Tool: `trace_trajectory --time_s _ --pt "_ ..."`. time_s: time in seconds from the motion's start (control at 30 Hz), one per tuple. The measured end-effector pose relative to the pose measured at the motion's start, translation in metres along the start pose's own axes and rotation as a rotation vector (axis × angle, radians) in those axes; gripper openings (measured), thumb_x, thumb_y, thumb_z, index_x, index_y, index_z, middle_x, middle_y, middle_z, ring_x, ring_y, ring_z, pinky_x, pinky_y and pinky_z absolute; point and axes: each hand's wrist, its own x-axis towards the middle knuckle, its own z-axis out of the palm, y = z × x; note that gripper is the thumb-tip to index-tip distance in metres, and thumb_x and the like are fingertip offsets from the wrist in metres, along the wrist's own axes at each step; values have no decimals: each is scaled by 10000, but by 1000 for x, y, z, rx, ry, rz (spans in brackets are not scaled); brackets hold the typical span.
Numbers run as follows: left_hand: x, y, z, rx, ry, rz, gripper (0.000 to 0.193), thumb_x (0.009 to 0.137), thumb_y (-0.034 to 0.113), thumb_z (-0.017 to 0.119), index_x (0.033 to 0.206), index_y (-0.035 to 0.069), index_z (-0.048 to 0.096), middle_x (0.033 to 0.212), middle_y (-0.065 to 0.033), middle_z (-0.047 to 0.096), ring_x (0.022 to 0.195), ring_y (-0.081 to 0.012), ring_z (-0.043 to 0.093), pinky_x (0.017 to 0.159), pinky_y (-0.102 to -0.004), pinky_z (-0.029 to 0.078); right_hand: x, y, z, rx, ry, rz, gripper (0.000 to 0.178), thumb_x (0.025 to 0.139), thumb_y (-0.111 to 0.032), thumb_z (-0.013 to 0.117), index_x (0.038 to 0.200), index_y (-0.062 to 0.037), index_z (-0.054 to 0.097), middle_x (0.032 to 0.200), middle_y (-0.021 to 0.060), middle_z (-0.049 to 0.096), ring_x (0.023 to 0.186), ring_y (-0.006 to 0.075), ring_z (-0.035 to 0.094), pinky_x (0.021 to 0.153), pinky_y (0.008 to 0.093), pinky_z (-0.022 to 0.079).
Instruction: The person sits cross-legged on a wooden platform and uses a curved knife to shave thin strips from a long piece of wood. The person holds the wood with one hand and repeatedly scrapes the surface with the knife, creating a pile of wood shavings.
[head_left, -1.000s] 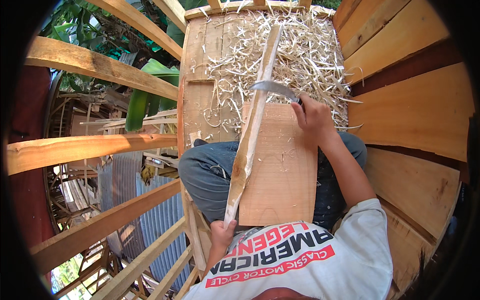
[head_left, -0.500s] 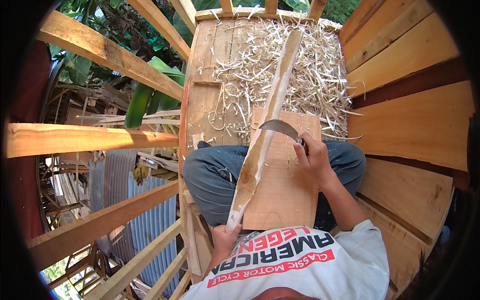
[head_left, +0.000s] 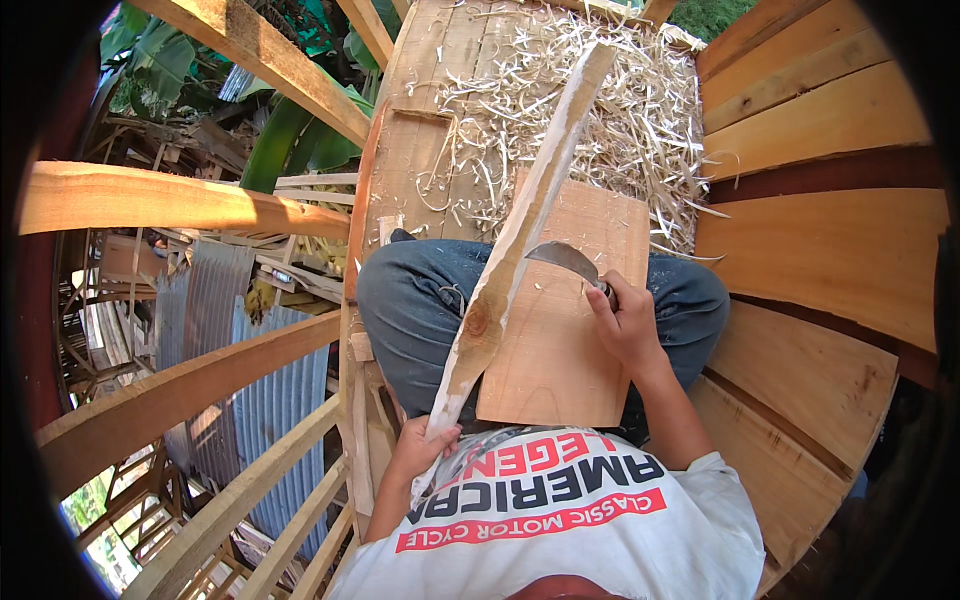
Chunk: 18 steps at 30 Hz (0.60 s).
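Left hand (head_left: 424, 446) grips a long pale wooden stick (head_left: 517, 232) near its lower end; right hand (head_left: 629, 322) holds a curved knife (head_left: 566, 259) — its tip at the stick's right edge, contact unclear. Flat board (head_left: 560, 350) lies across the legs (head_left: 415, 310) under the knife, pale shavings (head_left: 625, 140) strewn over the plank floor (head_left: 403, 185) beyond.

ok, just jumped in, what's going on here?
A seated person grips a long wooden stick near its lower end with the left hand. The right hand holds a curved knife, its blade tip at the stick's right edge; whether it touches is hard to tell. A flat board lies across the lap under the blade. Pale shavings are strewn over the planks beyond.
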Motion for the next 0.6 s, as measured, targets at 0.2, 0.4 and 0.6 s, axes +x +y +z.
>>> trace_trajectory --time_s 0.2,0.4,0.6 --pt "1 -19 1 61 94 27 190 846 170 692 823 -4 619 616 -2 585 537 -64 534 495 -220 420 -4 -28 16 -221 -173 -164 325 845 -338 648 723 -57 541 563 111 568 502 293 578 471 370 442" --pt "3 -26 10 104 176 97 215 825 177 713 793 -15 623 611 -25 602 531 -80 543 494 -244 428 22 -30 20 -479 -202 -249 366 869 -396 600 720 -71 521 577 104 565 510 281 589 461 375 446" --pt "5 -21 16 279 265 242 242 797 173 732 805 -47 631 649 -127 651 571 -166 633 535 -303 473 62 -18 16 -578 -5 -214 386 875 -406 593 684 -80 513 555 79 551 484 271 579 451 378 444"
